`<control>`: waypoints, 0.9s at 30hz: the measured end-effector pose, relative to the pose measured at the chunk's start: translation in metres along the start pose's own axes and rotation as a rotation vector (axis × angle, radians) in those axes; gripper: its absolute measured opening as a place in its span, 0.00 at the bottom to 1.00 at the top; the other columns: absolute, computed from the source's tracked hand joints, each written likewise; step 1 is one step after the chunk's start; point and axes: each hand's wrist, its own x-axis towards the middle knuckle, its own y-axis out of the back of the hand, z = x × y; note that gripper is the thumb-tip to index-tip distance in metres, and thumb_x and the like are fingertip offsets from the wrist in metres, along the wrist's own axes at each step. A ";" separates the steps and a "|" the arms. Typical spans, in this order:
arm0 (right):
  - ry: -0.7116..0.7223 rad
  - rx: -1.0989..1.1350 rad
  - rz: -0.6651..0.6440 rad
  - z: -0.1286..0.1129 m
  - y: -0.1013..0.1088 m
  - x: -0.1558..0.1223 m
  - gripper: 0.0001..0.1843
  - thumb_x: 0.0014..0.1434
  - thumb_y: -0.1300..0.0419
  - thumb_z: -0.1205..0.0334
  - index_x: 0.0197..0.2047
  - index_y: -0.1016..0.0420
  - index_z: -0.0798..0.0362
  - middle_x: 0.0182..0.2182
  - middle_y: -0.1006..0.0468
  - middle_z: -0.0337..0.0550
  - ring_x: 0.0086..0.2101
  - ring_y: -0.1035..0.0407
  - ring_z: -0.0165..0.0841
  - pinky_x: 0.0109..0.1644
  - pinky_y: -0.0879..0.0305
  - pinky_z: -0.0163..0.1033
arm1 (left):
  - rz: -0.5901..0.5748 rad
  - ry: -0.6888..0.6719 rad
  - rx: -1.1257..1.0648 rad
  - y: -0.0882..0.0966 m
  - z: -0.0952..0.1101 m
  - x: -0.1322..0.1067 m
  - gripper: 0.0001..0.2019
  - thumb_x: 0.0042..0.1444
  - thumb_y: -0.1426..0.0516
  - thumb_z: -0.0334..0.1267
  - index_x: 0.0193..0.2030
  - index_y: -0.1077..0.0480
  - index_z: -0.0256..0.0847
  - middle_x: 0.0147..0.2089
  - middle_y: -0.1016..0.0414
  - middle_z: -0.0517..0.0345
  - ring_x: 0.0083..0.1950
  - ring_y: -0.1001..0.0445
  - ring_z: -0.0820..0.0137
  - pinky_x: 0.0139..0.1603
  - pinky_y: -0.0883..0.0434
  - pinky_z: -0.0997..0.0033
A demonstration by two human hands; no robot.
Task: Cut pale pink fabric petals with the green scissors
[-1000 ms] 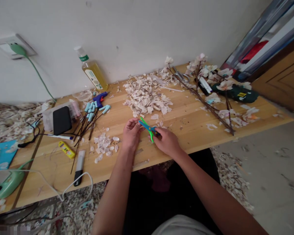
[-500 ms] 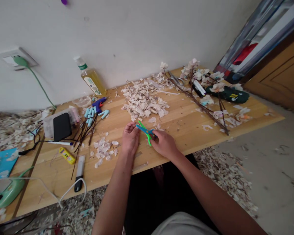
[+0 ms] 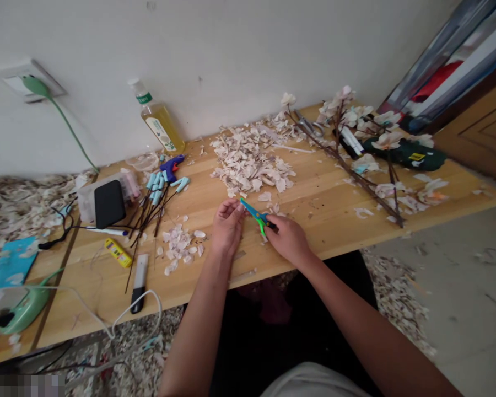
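My right hand [image 3: 288, 238] grips the handles of small green and blue scissors [image 3: 256, 214], blades pointing up-left toward my left hand [image 3: 227, 227]. The left hand's fingers are pinched together at the blade tips, on something too small to make out. Both hands hover over the near middle of the wooden table [image 3: 314, 209]. A large heap of pale petal scraps [image 3: 252, 160] lies just beyond the hands, and a small cluster of cut petals [image 3: 179, 245] lies to the left of my left hand.
Brown stems with pale blue tips [image 3: 155, 198] and a blue glue gun [image 3: 171, 165] lie at left. An oil bottle [image 3: 159, 118] leans on the wall. Flowering branches [image 3: 355, 160] cross the right side. A utility knife [image 3: 138, 284], black box [image 3: 109, 203] and cables sit at left.
The scissors' blades were apart in the earlier frames and are closed now. Both hands stay at the same spot on the table; the view shifted slightly.
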 end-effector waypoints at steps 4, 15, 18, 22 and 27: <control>-0.008 0.005 0.014 0.003 -0.002 -0.002 0.06 0.61 0.44 0.63 0.38 0.25 0.50 0.31 0.22 0.42 0.32 0.30 0.37 0.34 0.45 0.38 | -0.003 0.021 0.005 0.001 0.003 -0.002 0.17 0.41 0.28 0.33 0.37 0.26 0.40 0.33 0.27 0.63 0.34 0.26 0.77 0.39 0.28 0.74; 0.112 -0.017 0.101 0.000 -0.007 -0.004 0.12 0.58 0.43 0.61 0.46 0.32 0.52 0.40 0.24 0.50 0.42 0.31 0.43 0.46 0.37 0.44 | 0.041 0.011 0.011 0.003 0.006 -0.001 0.17 0.41 0.29 0.31 0.38 0.28 0.40 0.36 0.27 0.62 0.35 0.26 0.76 0.40 0.29 0.75; 0.130 -0.041 0.094 0.001 -0.008 -0.004 0.12 0.58 0.43 0.61 0.46 0.33 0.53 0.40 0.25 0.50 0.43 0.31 0.44 0.47 0.36 0.45 | 0.025 0.026 0.013 0.005 0.005 0.000 0.17 0.42 0.29 0.32 0.38 0.28 0.40 0.36 0.26 0.62 0.38 0.24 0.73 0.42 0.28 0.72; 0.127 -0.054 0.077 0.000 -0.007 -0.004 0.11 0.58 0.43 0.61 0.45 0.33 0.52 0.40 0.25 0.48 0.43 0.32 0.43 0.46 0.36 0.45 | 0.028 -0.018 0.015 0.008 0.002 0.003 0.15 0.42 0.29 0.32 0.35 0.27 0.40 0.34 0.26 0.62 0.36 0.26 0.76 0.41 0.30 0.76; 0.113 -0.047 0.074 -0.001 -0.006 -0.003 0.09 0.59 0.43 0.60 0.43 0.33 0.50 0.37 0.25 0.46 0.40 0.32 0.42 0.44 0.37 0.44 | 0.032 -0.066 0.021 0.009 0.000 0.006 0.14 0.42 0.28 0.32 0.35 0.26 0.41 0.35 0.24 0.62 0.37 0.26 0.77 0.42 0.31 0.77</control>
